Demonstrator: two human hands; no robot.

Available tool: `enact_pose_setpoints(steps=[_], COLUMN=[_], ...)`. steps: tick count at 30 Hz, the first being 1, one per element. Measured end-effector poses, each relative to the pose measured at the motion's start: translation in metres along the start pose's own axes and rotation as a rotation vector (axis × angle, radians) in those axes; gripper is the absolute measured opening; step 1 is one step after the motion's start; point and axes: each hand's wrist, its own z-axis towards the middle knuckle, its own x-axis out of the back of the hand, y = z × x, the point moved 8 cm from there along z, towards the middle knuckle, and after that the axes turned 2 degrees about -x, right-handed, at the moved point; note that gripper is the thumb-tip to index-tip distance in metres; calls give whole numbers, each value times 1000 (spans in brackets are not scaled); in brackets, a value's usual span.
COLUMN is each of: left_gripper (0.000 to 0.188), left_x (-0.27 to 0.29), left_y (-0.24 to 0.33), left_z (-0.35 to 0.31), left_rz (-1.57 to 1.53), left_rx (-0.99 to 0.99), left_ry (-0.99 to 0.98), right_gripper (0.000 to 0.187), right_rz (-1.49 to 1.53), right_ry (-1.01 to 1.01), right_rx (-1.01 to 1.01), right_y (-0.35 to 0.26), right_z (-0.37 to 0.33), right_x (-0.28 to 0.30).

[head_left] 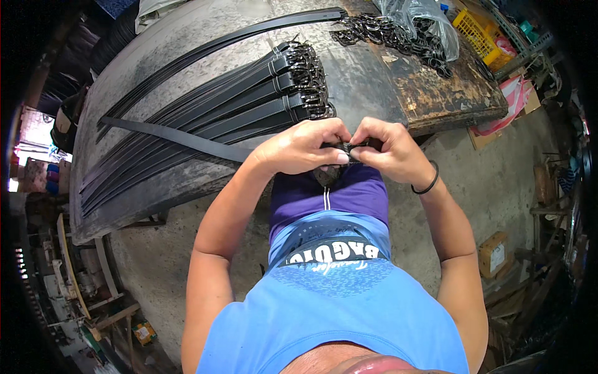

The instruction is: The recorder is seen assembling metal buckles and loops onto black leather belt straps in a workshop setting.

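Note:
A black belt (pixel 177 140) slants over the table from the left and runs in under my left hand (pixel 298 148). My left thumb and fingers pinch its near end close to the table's front edge. Facing it, my right hand (pixel 393 151) is closed on the same end, fingertips almost touching the left ones. A small dark piece shows between them, too covered to tell whether it is a buckle. Just beyond my hands lies a thick pile of black belts (pixel 249 93), their metal buckles (pixel 308 71) bunched at the right end.
Several loose black straps (pixel 230 40) lie farther back on the worn table (pixel 367 87). At the far right are a heap of dark buckles (pixel 405 40), a clear plastic bag (pixel 436 25) and a yellow crate (pixel 476 37). A cardboard box (pixel 493 254) stands on the floor at right.

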Motion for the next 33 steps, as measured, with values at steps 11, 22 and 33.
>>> enact_pose_setpoints(steps=[11,22,33], left_gripper=[55,48,25], left_x=[-3,-16,-13], left_y=[29,26,21], left_z=[-28,-15,-45], left_rz=[789,950,953], left_rx=[-390,-423,-109], left_ry=[572,731,416], right_gripper=[13,34,22], right_rz=[201,-198,-598], right_ry=[-46,66,32], right_rx=[-42,118,334], right_y=[9,-26,-55], right_z=[5,-5,-22], right_x=[4,18,-6])
